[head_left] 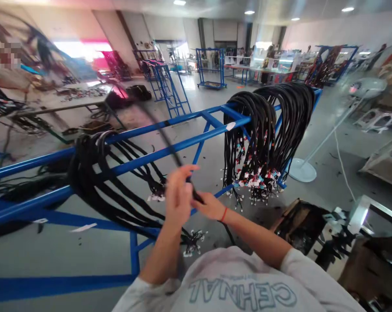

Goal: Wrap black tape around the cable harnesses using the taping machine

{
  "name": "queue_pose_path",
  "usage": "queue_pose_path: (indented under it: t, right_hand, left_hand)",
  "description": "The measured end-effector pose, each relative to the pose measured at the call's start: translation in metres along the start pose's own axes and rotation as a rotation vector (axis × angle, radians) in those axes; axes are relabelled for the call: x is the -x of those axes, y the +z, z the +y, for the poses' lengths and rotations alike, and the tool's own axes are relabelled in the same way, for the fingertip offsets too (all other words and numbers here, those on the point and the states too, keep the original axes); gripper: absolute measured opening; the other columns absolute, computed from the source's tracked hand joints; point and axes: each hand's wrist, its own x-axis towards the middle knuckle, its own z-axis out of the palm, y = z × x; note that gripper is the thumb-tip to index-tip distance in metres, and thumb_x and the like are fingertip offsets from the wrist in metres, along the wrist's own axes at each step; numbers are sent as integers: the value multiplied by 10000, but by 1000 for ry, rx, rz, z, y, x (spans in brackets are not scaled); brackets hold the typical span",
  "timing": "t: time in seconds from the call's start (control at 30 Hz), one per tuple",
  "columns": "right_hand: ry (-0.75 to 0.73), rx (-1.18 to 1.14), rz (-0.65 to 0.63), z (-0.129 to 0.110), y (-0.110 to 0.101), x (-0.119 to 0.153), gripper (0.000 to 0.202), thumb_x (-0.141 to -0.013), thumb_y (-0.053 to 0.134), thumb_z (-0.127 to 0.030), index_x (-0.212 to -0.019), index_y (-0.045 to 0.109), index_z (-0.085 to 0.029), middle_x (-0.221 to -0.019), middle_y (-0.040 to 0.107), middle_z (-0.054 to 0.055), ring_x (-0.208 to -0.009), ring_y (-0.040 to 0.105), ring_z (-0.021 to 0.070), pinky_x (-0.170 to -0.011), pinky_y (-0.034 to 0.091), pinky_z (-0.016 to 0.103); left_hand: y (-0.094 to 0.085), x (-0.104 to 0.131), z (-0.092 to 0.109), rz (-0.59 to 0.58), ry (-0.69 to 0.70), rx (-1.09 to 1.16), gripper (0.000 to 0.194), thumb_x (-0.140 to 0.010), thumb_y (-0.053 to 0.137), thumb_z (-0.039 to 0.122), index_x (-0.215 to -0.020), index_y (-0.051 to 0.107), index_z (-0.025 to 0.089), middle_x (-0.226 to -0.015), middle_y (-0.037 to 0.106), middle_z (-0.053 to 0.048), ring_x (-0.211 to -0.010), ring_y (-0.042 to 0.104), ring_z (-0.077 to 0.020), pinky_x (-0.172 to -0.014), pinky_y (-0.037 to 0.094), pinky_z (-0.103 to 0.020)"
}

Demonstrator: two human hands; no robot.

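Note:
In front of my chest, a black sleeved cable runs down from the upper left to my hands. My right hand, with a red string at the wrist, is closed around its lower part. My left hand, smeared by motion, is curled at the cable just above. Beside it, several black cable harnesses hang over a blue rack, their ends carrying small white connectors. A thicker row of black harnesses hangs farther right, with white, red and blue connectors at the bottom.
A white pedestal fan stands right of the rack, its cord on the floor. Cartons sit at lower right. Another person is at the left by a cluttered table. More blue racks stand behind.

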Motion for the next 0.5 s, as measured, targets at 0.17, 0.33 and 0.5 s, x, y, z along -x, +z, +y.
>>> queue_pose_path:
  t: [0.17,0.33,0.5]
  right_hand:
    - [-161,384,333,-6,-87,-18,251,-846,496,-205,-1062,622,-186,-1112,649,115,-1094,581,250,-1005,433,421]
    - [261,683,1020,22,-223,-26,352,-891,526,-260,-1200,531,-91,-1191,584,233,-1179,540,315,-1001,425,489]
    - [326,731,799,14,-262,-28,247,-947,508,-306,-1070,563,-99,-926,656,180,-991,645,298,-902,492,435]
  left_hand:
    - [-60,22,-60,0,47,-768,145,-839,556,238,-821,694,199,-917,703,-86,-927,622,-233,-930,440,-405]
    - [-87,41,-94,19,-283,-697,255,-860,440,280,-946,660,184,-948,704,-63,-852,643,-198,-791,499,-324]
    - [-71,83,-98,-5,-438,-565,311,-843,449,396,-918,661,181,-968,709,-71,-899,648,-218,-804,506,-328]
